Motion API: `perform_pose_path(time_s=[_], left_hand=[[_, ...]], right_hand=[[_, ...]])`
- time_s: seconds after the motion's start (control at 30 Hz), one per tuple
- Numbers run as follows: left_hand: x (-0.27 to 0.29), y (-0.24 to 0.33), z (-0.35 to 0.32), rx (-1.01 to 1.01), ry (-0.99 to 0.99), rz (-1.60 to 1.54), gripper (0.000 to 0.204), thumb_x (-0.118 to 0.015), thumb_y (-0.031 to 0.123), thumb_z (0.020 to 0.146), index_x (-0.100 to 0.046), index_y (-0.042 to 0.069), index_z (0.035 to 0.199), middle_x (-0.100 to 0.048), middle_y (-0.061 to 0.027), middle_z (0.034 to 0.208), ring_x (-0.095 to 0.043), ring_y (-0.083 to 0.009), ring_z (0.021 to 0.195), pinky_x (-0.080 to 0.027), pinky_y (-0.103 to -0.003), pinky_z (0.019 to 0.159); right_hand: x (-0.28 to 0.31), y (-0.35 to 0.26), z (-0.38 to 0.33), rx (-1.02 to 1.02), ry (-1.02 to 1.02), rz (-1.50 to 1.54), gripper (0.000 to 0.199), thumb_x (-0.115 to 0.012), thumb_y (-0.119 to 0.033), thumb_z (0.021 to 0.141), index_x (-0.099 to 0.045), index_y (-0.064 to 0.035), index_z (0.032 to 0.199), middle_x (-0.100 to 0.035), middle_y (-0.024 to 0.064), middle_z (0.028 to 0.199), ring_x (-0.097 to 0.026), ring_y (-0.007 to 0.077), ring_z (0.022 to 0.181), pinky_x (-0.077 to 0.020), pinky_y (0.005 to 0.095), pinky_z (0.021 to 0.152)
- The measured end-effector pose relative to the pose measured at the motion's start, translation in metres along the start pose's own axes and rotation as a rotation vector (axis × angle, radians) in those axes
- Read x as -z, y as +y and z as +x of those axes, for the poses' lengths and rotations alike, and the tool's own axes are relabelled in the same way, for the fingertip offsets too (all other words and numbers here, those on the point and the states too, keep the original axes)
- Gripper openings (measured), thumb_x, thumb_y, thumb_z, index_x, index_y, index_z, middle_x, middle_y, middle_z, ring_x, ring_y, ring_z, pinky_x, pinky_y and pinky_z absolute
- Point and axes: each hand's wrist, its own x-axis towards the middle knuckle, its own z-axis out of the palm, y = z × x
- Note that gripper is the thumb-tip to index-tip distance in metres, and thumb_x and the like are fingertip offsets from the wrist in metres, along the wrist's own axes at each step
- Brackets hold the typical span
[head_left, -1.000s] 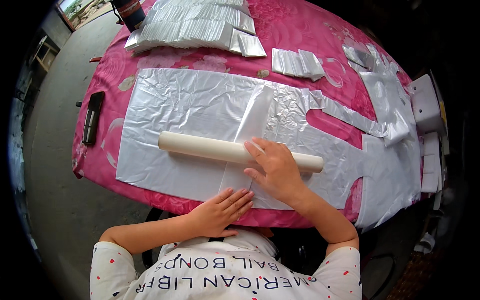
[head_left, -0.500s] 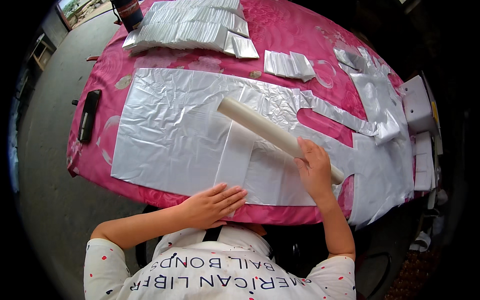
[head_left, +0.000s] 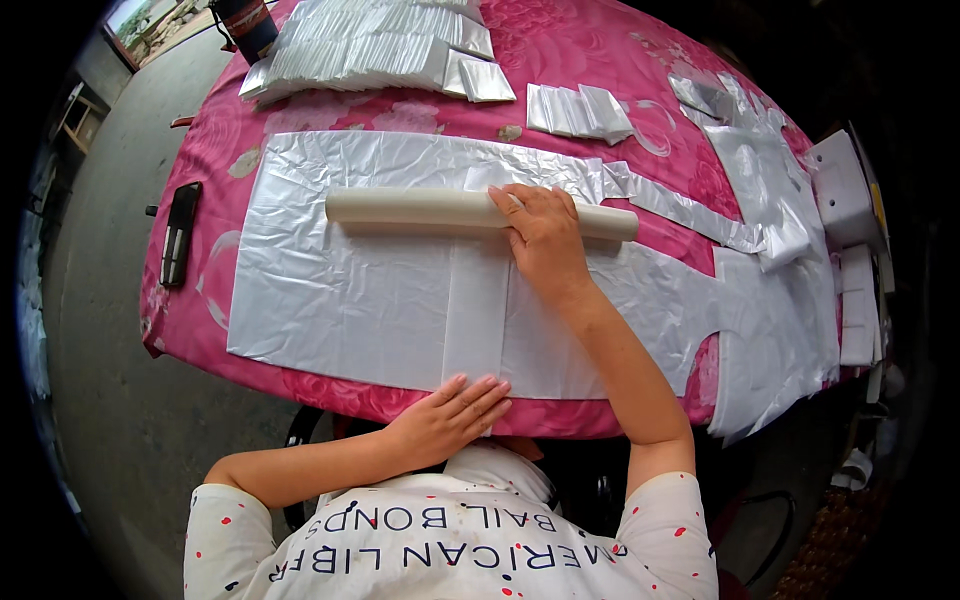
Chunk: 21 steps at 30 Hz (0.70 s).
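Observation:
A white plastic carrier bag (head_left: 330, 290) lies flat and creased across the table, its handle end toward the right. A paler strip (head_left: 475, 320) runs over its middle from near to far. My right hand (head_left: 545, 235) grips a smooth cream tube (head_left: 410, 208), which lies crosswise over the far part of the bag; the fingers wrap over its top right of its middle. My left hand (head_left: 452, 415) is stretched flat at the bag's near edge, its fingertips on the lower end of the strip and nothing held.
A pink flowered cloth (head_left: 205, 240) covers the table. Stacks of folded bags (head_left: 365, 65) and a dark cylindrical container (head_left: 245, 28) stand far left. A smaller folded row (head_left: 578, 112) lies behind the bag. More loose bags (head_left: 780, 330) spread rightward. A black oblong object (head_left: 180, 235) lies left.
My right hand has carried the tube away from me and to the left, turning it from a slant to nearly level across the bag. My left hand has shifted slightly right.

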Motion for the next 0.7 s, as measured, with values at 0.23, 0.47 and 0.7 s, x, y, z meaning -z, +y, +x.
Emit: perform_pose_path(time_s=[0.23, 0.47, 0.7], left_hand=[[0.017, -0.030, -0.015, -0.066, 0.114, -0.173, 0.043, -0.049, 0.015, 0.081, -0.049, 0.003, 0.123, -0.041, -0.0124, 0.136, -0.042, -0.0226, 0.124, -0.034, -0.037, 0.103], [0.014, -0.042, -0.019, -0.165, 0.188, -0.401, 0.037, -0.055, 0.010, 0.077, -0.056, 0.000, 0.112, -0.050, -0.0129, 0.127, -0.051, -0.0241, 0.114, -0.041, -0.035, 0.098], [0.021, -0.053, -0.018, -0.065, 0.349, -0.718, 0.051, -0.064, 0.012, 0.073, -0.050, 0.002, 0.121, -0.049, -0.0137, 0.128, -0.052, -0.0272, 0.114, -0.044, -0.037, 0.095]], right_hand=[[-0.002, 0.002, 0.014, 0.072, 0.038, 0.071, 0.049, -0.061, 0.000, 0.071, -0.056, -0.0082, 0.118, -0.055, 0.0089, 0.119, -0.047, 0.0276, 0.114, -0.0311, 0.0430, 0.102], [0.029, -0.044, -0.058, 0.235, -0.405, 0.454, 0.047, -0.055, 0.007, 0.066, -0.057, 0.0002, 0.112, -0.052, 0.0143, 0.123, -0.047, 0.0323, 0.116, -0.0395, 0.0380, 0.098], [0.038, -0.062, -0.083, 0.117, -0.317, 0.389, 0.044, -0.057, 0.003, 0.067, -0.058, -0.0007, 0.111, -0.055, 0.0134, 0.118, -0.051, 0.0306, 0.111, -0.0423, 0.0378, 0.094]])
